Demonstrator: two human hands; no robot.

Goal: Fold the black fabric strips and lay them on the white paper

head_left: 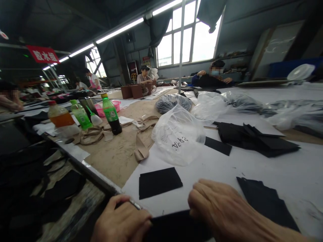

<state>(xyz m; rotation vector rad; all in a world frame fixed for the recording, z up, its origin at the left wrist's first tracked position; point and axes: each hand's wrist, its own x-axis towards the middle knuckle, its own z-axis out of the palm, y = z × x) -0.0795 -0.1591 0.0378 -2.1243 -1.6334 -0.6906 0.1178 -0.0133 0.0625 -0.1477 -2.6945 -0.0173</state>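
Note:
At the bottom edge my left hand [121, 220] is closed in a pinch on a black fabric piece [174, 228], with a thin metal tool showing above the thumb. My right hand [219, 210] rests curled on the same black piece, fingers bent down onto it. Just beyond the hands a black rectangular fabric piece [158, 181] lies flat on white paper [207, 168]. Another black piece [264, 201] lies to the right of my right hand.
A clear plastic bag [178, 136] with writing sits mid-table, a stack of black pieces [254, 139] behind it on the right. Drink bottles [111, 114] and tan strips [142, 141] lie left. People sit at the far end.

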